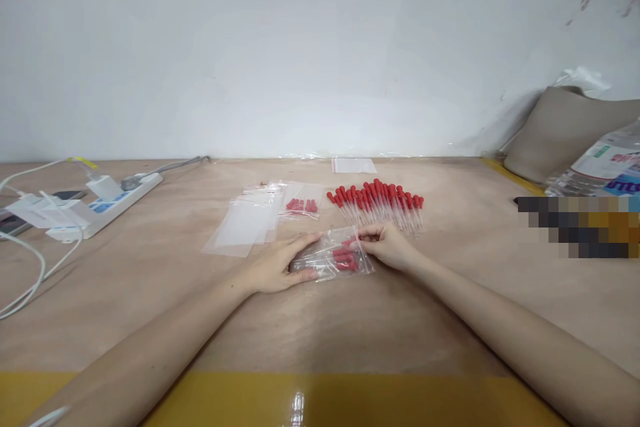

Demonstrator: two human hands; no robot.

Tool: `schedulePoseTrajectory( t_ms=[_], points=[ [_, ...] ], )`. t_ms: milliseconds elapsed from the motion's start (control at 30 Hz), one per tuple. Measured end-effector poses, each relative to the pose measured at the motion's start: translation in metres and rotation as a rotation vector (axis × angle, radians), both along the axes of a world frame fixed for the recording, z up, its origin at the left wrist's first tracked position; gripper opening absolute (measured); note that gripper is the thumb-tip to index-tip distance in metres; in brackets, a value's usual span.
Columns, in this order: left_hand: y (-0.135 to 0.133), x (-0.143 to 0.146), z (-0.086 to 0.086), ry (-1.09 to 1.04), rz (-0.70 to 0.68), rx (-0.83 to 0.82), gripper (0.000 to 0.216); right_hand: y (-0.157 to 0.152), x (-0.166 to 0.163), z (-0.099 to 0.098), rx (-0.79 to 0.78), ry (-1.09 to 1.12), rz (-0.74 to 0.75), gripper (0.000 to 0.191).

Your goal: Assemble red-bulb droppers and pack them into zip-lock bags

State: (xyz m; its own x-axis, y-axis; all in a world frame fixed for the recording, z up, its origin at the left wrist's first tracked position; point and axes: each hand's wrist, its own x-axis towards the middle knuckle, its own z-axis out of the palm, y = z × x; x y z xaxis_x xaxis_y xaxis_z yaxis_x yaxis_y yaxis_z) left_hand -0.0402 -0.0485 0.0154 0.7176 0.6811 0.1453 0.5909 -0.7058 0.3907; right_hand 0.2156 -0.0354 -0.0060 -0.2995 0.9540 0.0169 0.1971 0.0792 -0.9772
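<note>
A clear zip bag point(325, 260) lies in front of me with several red-bulbed droppers point(345, 258) inside, their bulbs towards its right, zip end. My left hand point(280, 265) grips the bag's left end, with the thumb at the near corner and the fingers at the far one. At the zip end, the closed fingers of my right hand point(385, 245) are around the red bulb of the farthest dropper, partly behind the plastic. Beyond the right hand spreads a pile of loose droppers point(380, 200), bulbs pointing away from me.
Flat zip bags point(247, 220) overlap at the left, beside a bag of red-bulbed droppers point(301, 205). Another flat bag point(354, 165) lies by the wall. A power strip point(107, 207) with white cables stands far left. At right are a large plastic bottle point(595, 163) and a pixelated area.
</note>
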Motion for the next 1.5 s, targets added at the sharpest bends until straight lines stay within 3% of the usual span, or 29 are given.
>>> schedulePoseTrajectory(
  t_ms=[267,400,467,567,633,733,833,1033,1200,1367,1500],
  points=[
    [0.001,-0.001,-0.002,-0.001,-0.006,0.020,0.063,-0.007,0.001,0.003,-0.014,0.040,0.072,0.030],
    [0.002,-0.001,-0.002,-0.004,-0.016,0.016,0.061,-0.001,0.011,0.011,-0.103,-0.114,0.133,0.024],
    [0.003,-0.001,-0.002,0.000,-0.025,0.013,0.058,0.009,0.015,0.018,-0.007,-0.250,-0.008,0.021],
    [0.004,-0.001,-0.004,0.009,-0.042,0.009,0.055,0.030,0.011,0.030,0.282,-0.508,-0.325,0.011],
    [0.005,-0.002,-0.005,0.011,-0.052,0.002,0.053,0.046,0.001,0.036,0.381,-0.692,-0.442,0.007],
    [0.006,-0.003,-0.006,0.009,-0.056,-0.020,0.050,0.069,-0.018,0.041,0.296,-0.898,-0.520,0.014],
    [0.006,-0.004,-0.006,0.005,-0.055,-0.038,0.049,0.084,-0.032,0.040,0.185,-0.943,-0.536,0.016],
    [0.004,-0.002,-0.004,0.016,-0.058,-0.032,0.050,0.096,-0.033,0.035,0.115,-0.873,-0.566,0.043],
    [0.002,-0.001,-0.001,0.043,-0.042,-0.036,0.051,0.091,-0.014,0.044,0.127,-0.779,-0.535,0.042],
    [0.003,-0.002,-0.003,0.021,-0.055,-0.030,0.050,0.050,0.015,0.039,0.229,-0.308,-0.475,0.070],
    [0.005,-0.002,-0.005,0.016,-0.064,-0.017,0.049,0.015,0.025,0.015,0.305,-0.031,-0.561,0.068]
  ],
)
